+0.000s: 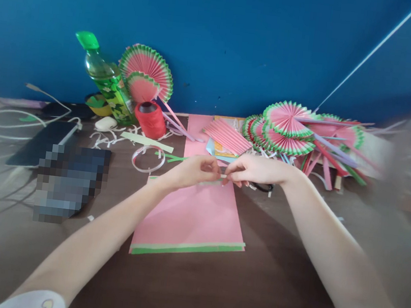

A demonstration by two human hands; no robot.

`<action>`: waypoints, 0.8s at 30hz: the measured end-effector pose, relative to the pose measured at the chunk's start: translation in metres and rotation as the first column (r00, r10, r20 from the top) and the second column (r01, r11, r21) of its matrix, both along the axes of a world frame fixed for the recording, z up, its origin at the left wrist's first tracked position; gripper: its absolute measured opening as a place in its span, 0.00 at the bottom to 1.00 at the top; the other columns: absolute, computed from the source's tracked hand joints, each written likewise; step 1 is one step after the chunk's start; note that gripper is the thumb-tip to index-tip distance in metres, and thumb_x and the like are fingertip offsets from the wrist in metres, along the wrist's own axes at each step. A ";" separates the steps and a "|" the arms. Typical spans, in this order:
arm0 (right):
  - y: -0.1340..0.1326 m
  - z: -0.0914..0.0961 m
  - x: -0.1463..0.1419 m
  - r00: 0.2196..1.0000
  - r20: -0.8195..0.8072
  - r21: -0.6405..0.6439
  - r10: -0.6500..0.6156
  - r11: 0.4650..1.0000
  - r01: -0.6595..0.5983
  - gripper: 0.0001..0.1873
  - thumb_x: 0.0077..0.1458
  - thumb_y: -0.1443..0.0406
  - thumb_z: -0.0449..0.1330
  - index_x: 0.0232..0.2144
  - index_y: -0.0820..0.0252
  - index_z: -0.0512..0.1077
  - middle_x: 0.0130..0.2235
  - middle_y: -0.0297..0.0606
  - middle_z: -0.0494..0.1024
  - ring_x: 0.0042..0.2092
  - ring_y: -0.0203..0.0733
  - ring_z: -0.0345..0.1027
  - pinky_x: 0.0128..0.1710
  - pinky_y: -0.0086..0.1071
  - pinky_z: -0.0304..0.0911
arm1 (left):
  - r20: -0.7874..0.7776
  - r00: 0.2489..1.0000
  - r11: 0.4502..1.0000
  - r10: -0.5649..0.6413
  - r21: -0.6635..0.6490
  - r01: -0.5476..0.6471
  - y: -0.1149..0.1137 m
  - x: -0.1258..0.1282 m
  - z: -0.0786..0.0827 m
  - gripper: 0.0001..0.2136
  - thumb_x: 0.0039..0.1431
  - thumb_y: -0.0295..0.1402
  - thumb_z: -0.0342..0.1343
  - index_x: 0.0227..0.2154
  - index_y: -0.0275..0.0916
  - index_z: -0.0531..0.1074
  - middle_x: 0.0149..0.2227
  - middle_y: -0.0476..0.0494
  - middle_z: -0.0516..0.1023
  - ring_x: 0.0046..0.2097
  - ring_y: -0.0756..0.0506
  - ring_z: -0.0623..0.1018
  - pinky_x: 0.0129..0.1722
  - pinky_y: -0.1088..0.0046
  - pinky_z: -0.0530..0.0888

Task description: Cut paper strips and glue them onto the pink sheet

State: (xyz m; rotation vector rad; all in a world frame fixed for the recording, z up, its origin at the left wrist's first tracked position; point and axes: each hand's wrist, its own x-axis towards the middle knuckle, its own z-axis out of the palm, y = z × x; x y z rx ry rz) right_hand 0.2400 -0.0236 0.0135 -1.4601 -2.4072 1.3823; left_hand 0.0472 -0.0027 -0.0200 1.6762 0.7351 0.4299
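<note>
My left hand (198,170) and my right hand (253,169) meet over the far edge of a pink paper sheet (191,212). The fingertips of both are pinched together, with a small pale strip (223,176) showing between them. Whether it is tape or paper I cannot tell. The pink sheet lies flat on the dark table, and a green strip (187,248) with a paler band runs along its near edge. Part of its far edge is hidden under my hands. Just left of my left hand lies a roll of clear tape (148,159).
Pleated pink-and-green paper fans (289,121) pile up at the back right, and more fans (150,66) lean on the blue wall. Pleated pink paper (228,136) lies between. A red thread spool (150,119), a green bottle (106,81), cables and a dark phone-like slab (76,181) are leftward.
</note>
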 end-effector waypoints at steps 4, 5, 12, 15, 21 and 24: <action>0.000 0.001 0.000 1.000 -0.006 -0.005 0.001 1.000 -0.001 0.13 0.48 0.65 0.51 0.32 0.61 0.74 0.23 0.32 0.70 0.23 0.31 0.61 0.25 0.25 0.55 | 0.000 1.000 1.000 0.006 -0.019 -0.006 0.001 0.000 0.000 0.07 0.44 0.31 0.56 0.21 0.35 0.63 0.30 0.48 0.72 0.32 0.52 0.71 0.34 0.75 0.66; 0.000 0.002 0.000 1.000 -0.007 -0.009 -0.003 1.000 0.003 0.13 0.47 0.65 0.52 0.33 0.62 0.74 0.23 0.33 0.70 0.24 0.31 0.61 0.25 0.25 0.56 | 0.002 1.000 1.000 0.006 -0.024 -0.005 0.001 -0.001 0.000 0.07 0.44 0.32 0.56 0.21 0.35 0.63 0.30 0.48 0.72 0.32 0.52 0.71 0.34 0.75 0.66; 0.000 0.000 0.001 1.000 -0.002 -0.010 -0.016 1.000 0.016 0.13 0.47 0.65 0.51 0.32 0.60 0.74 0.23 0.32 0.70 0.24 0.32 0.62 0.26 0.25 0.56 | -0.014 0.999 0.998 -0.039 -0.051 0.038 0.003 -0.004 0.000 0.09 0.45 0.35 0.56 0.23 0.35 0.64 0.32 0.48 0.72 0.33 0.52 0.70 0.34 0.75 0.66; 0.000 0.000 0.002 1.000 0.003 -0.012 -0.021 1.000 0.021 0.13 0.47 0.65 0.51 0.32 0.61 0.74 0.23 0.32 0.70 0.24 0.32 0.62 0.26 0.25 0.56 | -0.014 0.999 0.997 -0.049 -0.057 0.048 0.003 -0.005 0.002 0.09 0.46 0.36 0.56 0.24 0.35 0.65 0.32 0.47 0.72 0.34 0.52 0.71 0.35 0.74 0.66; 0.000 0.001 0.001 1.000 0.001 -0.012 -0.006 1.000 0.006 0.12 0.47 0.66 0.51 0.31 0.62 0.73 0.23 0.33 0.69 0.24 0.32 0.61 0.25 0.25 0.56 | 0.034 0.997 0.993 -0.071 -0.094 0.074 0.004 -0.005 -0.001 0.10 0.46 0.37 0.56 0.24 0.35 0.64 0.33 0.47 0.72 0.36 0.51 0.71 0.38 0.73 0.66; 0.000 0.001 0.001 1.000 -0.012 -0.001 0.006 1.000 -0.006 0.12 0.48 0.66 0.51 0.31 0.62 0.73 0.23 0.33 0.69 0.24 0.31 0.61 0.25 0.25 0.56 | 0.038 0.997 0.994 -0.062 -0.086 0.065 0.004 -0.004 -0.003 0.11 0.46 0.38 0.56 0.25 0.35 0.65 0.32 0.48 0.73 0.36 0.51 0.71 0.38 0.73 0.65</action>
